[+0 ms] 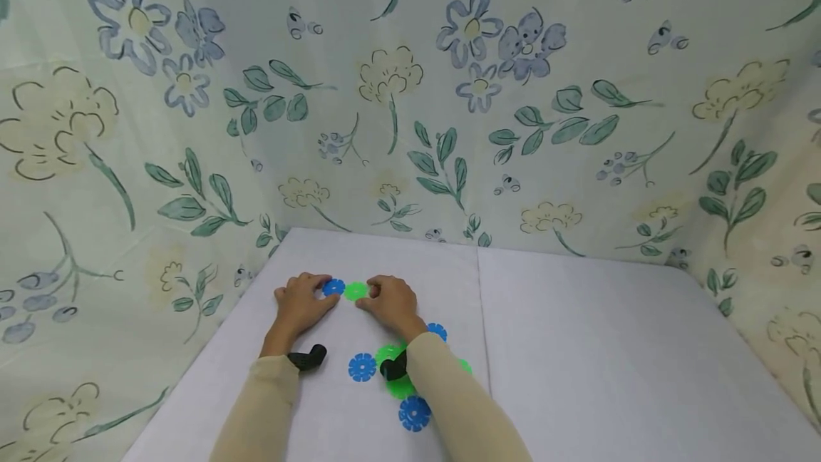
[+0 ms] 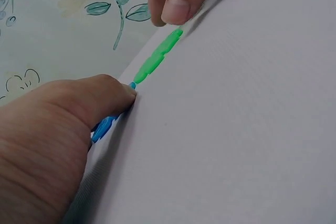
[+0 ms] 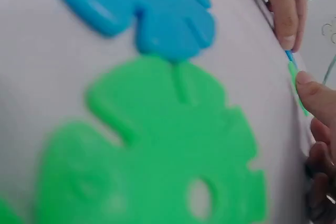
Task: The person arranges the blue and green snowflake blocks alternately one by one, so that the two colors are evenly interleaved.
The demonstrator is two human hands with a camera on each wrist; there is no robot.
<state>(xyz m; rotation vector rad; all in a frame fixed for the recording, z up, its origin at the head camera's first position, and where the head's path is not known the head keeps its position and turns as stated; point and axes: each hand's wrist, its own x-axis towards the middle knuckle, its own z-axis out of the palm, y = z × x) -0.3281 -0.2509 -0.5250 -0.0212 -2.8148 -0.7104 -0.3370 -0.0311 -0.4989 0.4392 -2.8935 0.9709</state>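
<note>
A blue notched plastic disc (image 1: 333,287) and a green one (image 1: 355,291) lie edge to edge on the white cloth, at the far left part of the table. My left hand (image 1: 303,303) holds the blue disc between thumb and forefinger; in the left wrist view the thumb covers part of that disc (image 2: 103,128). At the green disc's right side, my right hand (image 1: 394,305) pinches its edge with thumb and forefinger. The right wrist view shows the right thumb (image 3: 314,94) against the green disc (image 3: 294,77), both seen nearly edge-on.
Under and around the right forearm lie several more notched discs, among them blue ones (image 1: 362,367) (image 1: 415,413) and a green one (image 1: 400,387). Black wrist cameras (image 1: 309,357) sit at both cuffs. A floral curtain (image 1: 385,127) hangs behind the table (image 1: 609,348).
</note>
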